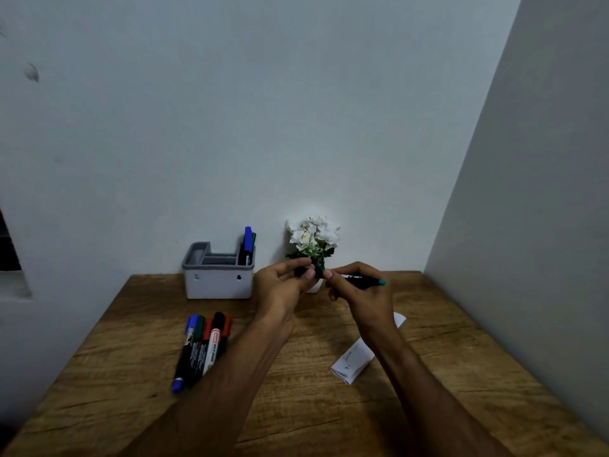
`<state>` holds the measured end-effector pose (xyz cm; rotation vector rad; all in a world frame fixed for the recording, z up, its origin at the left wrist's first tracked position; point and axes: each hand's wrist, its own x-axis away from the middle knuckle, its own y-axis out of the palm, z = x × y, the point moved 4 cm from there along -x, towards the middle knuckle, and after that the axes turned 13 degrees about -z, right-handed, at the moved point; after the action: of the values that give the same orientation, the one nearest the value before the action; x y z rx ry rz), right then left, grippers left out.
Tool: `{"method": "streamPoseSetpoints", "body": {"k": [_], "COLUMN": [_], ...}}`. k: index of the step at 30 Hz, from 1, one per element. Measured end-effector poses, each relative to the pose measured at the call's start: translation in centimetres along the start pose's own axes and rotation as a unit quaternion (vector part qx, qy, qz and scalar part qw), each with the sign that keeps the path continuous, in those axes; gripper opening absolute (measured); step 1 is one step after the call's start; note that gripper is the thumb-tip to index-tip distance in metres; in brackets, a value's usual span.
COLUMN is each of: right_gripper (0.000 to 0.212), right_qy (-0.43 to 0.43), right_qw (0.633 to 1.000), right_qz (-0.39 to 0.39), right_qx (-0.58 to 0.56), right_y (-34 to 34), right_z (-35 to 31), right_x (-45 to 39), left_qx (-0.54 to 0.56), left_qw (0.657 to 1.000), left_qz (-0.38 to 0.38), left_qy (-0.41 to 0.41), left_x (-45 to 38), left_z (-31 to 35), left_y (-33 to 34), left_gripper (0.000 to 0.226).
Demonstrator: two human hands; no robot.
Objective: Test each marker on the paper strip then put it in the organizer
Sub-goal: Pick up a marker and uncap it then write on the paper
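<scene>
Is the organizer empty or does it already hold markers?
Not empty. The organizer holds markers standing upright in its right compartment; the left compartment looks vacant.

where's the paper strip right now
In the head view the paper strip lies on the wooden desk, right of centre, partly hidden under the right forearm, well right of the loose markers.

The white marker (211,349) among those lying at the left reads "WHITE BOARD"; scribbles on the paper strip (354,359) are illegible.
</scene>
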<state>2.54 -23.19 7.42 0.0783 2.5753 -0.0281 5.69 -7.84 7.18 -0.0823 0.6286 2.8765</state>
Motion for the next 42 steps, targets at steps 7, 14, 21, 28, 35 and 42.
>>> {"method": "streamPoseSetpoints", "body": {"k": [7, 14, 21, 28, 35, 42], "right_gripper": [0.008, 0.01, 0.025, 0.028, 0.023, 0.023], "right_qy": [-0.001, 0.021, 0.072, 0.123, 0.103, 0.115], "right_qw": [0.999, 0.998, 0.994, 0.969, 0.959, 0.956], "right_qz": [-0.014, -0.038, -0.07, -0.136, -0.163, -0.179], "right_qx": [-0.046, -0.055, -0.033, 0.168, 0.206, 0.201], "right_y": [1.3, 3.4, 5.3, 7.4, 9.3, 9.5], "right_z": [1.1, 0.8, 3.0, 5.5, 6.1, 7.0], "right_x": [-0.2, -1.5, -2.0, -2.8, -3.5, -3.8], "left_qx": [-0.054, 0.141, 0.138, -0.18, -0.337, -0.377], "left_qw": [0.997, 0.989, 0.986, 0.959, 0.895, 0.893], "left_qz": [0.039, 0.05, 0.092, 0.158, 0.165, 0.164], "left_qy": [0.044, -0.015, 0.006, 0.154, 0.239, 0.182], "left_x": [0.0, -0.1, -1.0, -2.7, -5.7, -8.6], "left_z": [1.0, 0.7, 2.3, 8.0, 11.3, 10.0], "left_y": [-0.1, -1.7, -5.1, -9.4, -10.8, -11.9], "left_gripper": [0.029, 0.026, 0.018, 0.009, 0.019, 0.023]}}
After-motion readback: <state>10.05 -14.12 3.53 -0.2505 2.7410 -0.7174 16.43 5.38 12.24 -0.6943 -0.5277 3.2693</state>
